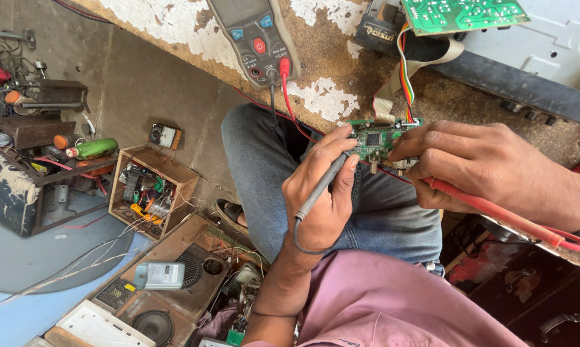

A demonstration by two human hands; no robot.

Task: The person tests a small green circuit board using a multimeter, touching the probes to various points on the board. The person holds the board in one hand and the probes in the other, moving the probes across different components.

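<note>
Left hand (pixel 322 199) grip clenched on grey probe (pixel 321 186), right hand (pixel 476 164) pinching red probe (pixel 489 209) at small circuit board (pixel 375 140)

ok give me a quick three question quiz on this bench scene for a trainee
1. True or false: the left hand holds the grey probe.
2. Which probe does the right hand hold: A red, B yellow, C blue?
3. Fill in: both probe tips meet the small green ____.

Key: 1 true. 2 A, the red probe. 3 circuit board, which stays linked by a ribbon cable; the multimeter lies on the worn bench.
</note>
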